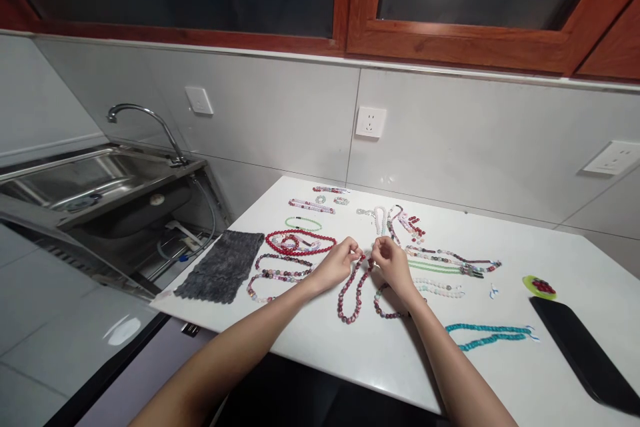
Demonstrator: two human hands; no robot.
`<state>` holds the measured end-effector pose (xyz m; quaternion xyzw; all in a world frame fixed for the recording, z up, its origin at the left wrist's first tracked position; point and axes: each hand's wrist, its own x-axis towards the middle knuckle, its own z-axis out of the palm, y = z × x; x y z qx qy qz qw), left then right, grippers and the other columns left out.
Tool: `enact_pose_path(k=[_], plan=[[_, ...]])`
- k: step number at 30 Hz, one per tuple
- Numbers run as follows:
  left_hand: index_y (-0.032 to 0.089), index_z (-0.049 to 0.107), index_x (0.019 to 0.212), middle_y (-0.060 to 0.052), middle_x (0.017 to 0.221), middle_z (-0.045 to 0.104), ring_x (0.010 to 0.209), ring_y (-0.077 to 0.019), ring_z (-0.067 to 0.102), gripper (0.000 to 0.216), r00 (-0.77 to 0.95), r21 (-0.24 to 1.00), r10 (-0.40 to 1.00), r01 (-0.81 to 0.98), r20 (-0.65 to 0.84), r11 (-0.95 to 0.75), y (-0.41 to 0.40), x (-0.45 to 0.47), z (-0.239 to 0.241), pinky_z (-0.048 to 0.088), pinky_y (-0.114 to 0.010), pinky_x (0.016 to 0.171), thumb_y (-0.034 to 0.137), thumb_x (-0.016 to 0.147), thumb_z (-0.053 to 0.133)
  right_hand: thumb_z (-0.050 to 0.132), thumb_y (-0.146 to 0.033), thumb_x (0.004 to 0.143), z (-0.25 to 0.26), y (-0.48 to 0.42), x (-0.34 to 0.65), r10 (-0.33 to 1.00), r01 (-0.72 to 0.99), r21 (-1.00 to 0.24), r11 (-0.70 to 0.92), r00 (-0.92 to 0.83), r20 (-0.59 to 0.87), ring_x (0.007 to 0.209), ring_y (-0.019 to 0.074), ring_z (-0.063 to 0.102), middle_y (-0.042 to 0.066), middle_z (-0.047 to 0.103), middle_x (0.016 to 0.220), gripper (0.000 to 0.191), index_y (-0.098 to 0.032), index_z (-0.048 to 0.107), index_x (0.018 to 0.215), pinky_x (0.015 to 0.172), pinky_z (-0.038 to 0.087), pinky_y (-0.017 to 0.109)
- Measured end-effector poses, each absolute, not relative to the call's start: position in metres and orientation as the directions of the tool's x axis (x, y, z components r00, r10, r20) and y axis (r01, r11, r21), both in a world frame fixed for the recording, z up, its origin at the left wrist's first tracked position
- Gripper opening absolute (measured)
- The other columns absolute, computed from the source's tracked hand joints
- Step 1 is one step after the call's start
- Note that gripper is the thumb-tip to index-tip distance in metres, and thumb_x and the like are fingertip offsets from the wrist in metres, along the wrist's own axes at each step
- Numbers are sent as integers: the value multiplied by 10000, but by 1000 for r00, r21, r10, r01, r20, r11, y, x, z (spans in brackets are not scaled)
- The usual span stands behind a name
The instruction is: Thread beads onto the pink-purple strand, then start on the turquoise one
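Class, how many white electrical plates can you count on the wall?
3: the left plate, nearest the picture's left edge; the middle plate, above the table; the right plate, at the picture's right edge. Any outside the frame would not show.

Two grips (340, 264) (393, 267) hold one beaded strand (359, 295), one gray cloth (220, 267) to their left, three wall plates (199, 100) (371, 122) (614, 157) beyond.

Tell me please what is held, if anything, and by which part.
A reddish beaded strand, by its two upper ends: one in the left grip, the other in the right grip.
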<state>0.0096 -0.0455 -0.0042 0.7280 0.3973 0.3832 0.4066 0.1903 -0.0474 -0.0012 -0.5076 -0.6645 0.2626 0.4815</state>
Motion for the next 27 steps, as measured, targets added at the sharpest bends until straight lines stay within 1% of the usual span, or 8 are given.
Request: enact_pose_path(k=[4, 10, 14, 17, 20, 24, 27], plan=[[195, 396, 829, 14, 800, 456, 725, -111, 424, 81, 421, 886, 872, 263, 250, -381, -45, 9, -2, 371, -212, 707, 114, 836, 395, 507, -237, 778, -1, -47, 191, 928, 453, -828, 330, 4, 372, 617, 134, 448, -13, 541, 695, 54, -202, 486, 744, 614, 354, 255], [193, 404, 837, 18, 781, 438, 721, -108, 411, 149, 479, 883, 844, 253, 241, -396, -47, 8, 1, 367, -207, 712, 57, 785, 374, 491, -243, 795, -4, -44, 193, 922, 470, -819, 331, 25, 387, 622, 132, 444, -21, 508, 679, 75, -201, 469, 736, 613, 343, 248], [190, 419, 839, 19, 767, 433, 713, -109, 405, 137, 493, 894, 840, 237, 227, -380, -47, 8, 0, 372, -208, 719, 67, 784, 392, 493, -244, 785, -4, -45, 193, 919, 489, -810, 325, 38, 391, 607, 130, 427, -23, 505, 667, 83, -202, 462, 720, 602, 337, 251], [193, 415, 840, 16, 783, 437, 729, -111, 422, 77, 473, 913, 854, 211, 216, -348, -47, 9, 0, 376, -208, 723, 118, 828, 410, 497, -253, 781, -1, -48, 190, 918, 465, -813, 350, 4, 397, 612, 137, 442, -13, 534, 681, 77, -203, 476, 726, 613, 350, 262], [196, 409, 846, 9, 816, 442, 760, -113, 440, 38, 433, 936, 875, 165, 214, -310, -45, 10, 1, 385, -213, 745, 168, 871, 405, 507, -282, 785, 2, -52, 187, 918, 403, -836, 373, -27, 396, 651, 154, 472, 11, 571, 729, 85, -201, 507, 760, 636, 372, 275], [202, 399, 854, -3, 859, 450, 794, -119, 436, 59, 344, 940, 900, 113, 267, -322, -42, 14, 4, 391, -227, 772, 224, 896, 433, 513, -330, 806, 7, -56, 186, 923, 342, -863, 371, -35, 383, 694, 170, 507, 33, 601, 771, 139, -196, 545, 795, 670, 398, 290], [205, 396, 870, -9, 880, 458, 829, -121, 451, 80, 311, 943, 904, 59, 294, -327, -40, 16, 5, 397, -239, 802, 241, 896, 463, 520, -342, 819, 9, -57, 186, 926, 320, -871, 371, -59, 373, 725, 177, 532, 40, 619, 799, 159, -192, 571, 816, 695, 412, 295]])
